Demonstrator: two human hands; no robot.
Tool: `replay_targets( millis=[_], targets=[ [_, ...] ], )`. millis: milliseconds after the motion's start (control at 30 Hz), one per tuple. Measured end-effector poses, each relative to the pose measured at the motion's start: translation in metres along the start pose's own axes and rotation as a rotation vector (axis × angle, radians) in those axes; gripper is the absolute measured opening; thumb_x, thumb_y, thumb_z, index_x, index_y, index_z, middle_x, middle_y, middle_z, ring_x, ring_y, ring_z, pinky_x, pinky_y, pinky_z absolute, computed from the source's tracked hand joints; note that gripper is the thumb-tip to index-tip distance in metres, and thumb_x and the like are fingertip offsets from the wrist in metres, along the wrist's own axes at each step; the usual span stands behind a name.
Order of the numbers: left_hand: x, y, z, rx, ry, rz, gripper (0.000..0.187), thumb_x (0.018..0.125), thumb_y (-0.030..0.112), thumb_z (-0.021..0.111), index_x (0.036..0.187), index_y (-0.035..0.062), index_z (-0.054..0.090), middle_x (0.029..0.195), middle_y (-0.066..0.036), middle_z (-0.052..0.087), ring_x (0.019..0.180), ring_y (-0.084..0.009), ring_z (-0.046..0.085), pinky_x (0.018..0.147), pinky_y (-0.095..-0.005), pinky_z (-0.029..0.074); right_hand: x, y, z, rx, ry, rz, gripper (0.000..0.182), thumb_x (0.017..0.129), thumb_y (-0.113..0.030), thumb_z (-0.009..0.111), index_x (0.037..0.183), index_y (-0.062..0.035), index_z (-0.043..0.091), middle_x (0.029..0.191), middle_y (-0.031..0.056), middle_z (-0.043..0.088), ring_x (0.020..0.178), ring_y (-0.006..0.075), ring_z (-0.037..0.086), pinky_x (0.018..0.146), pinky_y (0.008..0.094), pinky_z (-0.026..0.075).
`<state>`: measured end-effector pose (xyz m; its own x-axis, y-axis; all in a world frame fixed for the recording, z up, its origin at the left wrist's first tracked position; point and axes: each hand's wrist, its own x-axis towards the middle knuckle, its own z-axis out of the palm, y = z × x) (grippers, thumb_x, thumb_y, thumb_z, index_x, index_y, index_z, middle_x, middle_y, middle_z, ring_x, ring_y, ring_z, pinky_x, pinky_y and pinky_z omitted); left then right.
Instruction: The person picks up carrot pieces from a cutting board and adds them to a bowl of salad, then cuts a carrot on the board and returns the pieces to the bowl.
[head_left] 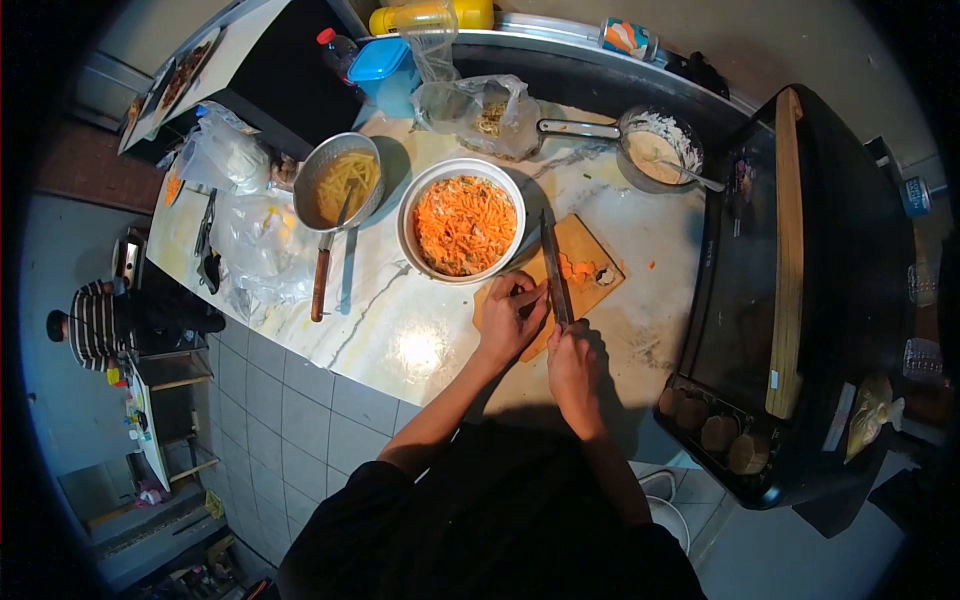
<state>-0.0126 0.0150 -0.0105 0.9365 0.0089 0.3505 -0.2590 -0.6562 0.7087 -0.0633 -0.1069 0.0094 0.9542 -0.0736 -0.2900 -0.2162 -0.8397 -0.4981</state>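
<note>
My right hand (575, 375) is closed round the handle of a knife (553, 262), whose long dark blade points away from me over a wooden cutting board (592, 242). To the left of the blade, my left hand (510, 322) rests on the board with fingers bent and pressed together; whatever they may hold is hidden. Orange carrot pieces (580, 270) lie on the board, right of the blade. Just beyond my left hand stands a white bowl (408, 232) full of shredded carrot mix (468, 222).
Left of the bowl is a saucepan (304, 190) of pale strips in liquid. A small pan (632, 170) with creamy mix and a spoon sits at the back right. Plastic bags (262, 240) cover the left side. A black oven (740, 290) borders the right. Another person (98, 325) is far left.
</note>
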Motion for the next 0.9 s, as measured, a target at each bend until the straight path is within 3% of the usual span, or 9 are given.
replay_targets(
  millis=[100, 167, 200, 400, 900],
  targets=[
    [0.002, 0.0, 0.003, -0.021, 0.002, -0.032, 0.015, 0.078, 0.011, 0.072, 0.092, 0.006, 0.076, 0.082, -0.006, 0.059, 0.072, -0.0222, 0.055, 0.065, -0.0344, 0.046, 0.007, 0.006, 0.002, -0.039, 0.04, -0.019, 0.03, 0.1, -0.029, 0.045, 0.096, 0.0003, 0.05, 0.075, 0.0245, 0.064, 0.076, 0.0446, 0.064, 0.066, 0.0539, 0.051],
    [-0.003, -0.003, 0.005, -0.028, 0.028, -0.039, 0.015, 0.078, 0.011, 0.072, 0.091, 0.0053, 0.076, 0.082, -0.006, 0.059, 0.072, -0.0224, 0.055, 0.065, -0.0349, 0.046, 0.007, 0.014, 0.006, -0.172, 0.123, -0.113, 0.03, 0.099, -0.029, 0.046, 0.096, 0.001, 0.053, 0.069, 0.0215, 0.065, 0.066, 0.0405, 0.066, 0.058, 0.0487, 0.054],
    [-0.002, 0.002, 0.003, -0.002, 0.03, -0.047, 0.015, 0.078, 0.011, 0.072, 0.091, 0.0047, 0.076, 0.082, -0.006, 0.059, 0.074, -0.0229, 0.056, 0.066, -0.0349, 0.046, 0.008, 0.009, -0.006, -0.141, 0.022, -0.063, 0.031, 0.099, -0.029, 0.045, 0.096, 0.0007, 0.053, 0.073, 0.0211, 0.066, 0.071, 0.0409, 0.066, 0.063, 0.0496, 0.054],
    [-0.004, -0.002, 0.003, -0.047, 0.02, -0.034, 0.015, 0.079, 0.012, 0.072, 0.091, 0.0049, 0.076, 0.083, -0.007, 0.059, 0.076, -0.0241, 0.057, 0.066, -0.0357, 0.046, 0.006, 0.001, -0.02, -0.124, -0.026, -0.036, 0.033, 0.099, -0.03, 0.043, 0.1, 0.0009, 0.052, 0.084, 0.024, 0.067, 0.082, 0.0424, 0.066, 0.071, 0.0521, 0.052],
    [-0.006, 0.0, 0.002, 0.017, 0.007, 0.015, 0.018, 0.08, 0.012, 0.072, 0.096, 0.0044, 0.075, 0.083, -0.009, 0.06, 0.075, -0.0251, 0.057, 0.067, -0.0364, 0.046, 0.006, -0.003, -0.016, -0.023, -0.06, 0.02, 0.034, 0.099, -0.03, 0.043, 0.102, 0.0018, 0.053, 0.086, 0.0266, 0.066, 0.083, 0.0461, 0.064, 0.072, 0.0536, 0.051]
  ],
)
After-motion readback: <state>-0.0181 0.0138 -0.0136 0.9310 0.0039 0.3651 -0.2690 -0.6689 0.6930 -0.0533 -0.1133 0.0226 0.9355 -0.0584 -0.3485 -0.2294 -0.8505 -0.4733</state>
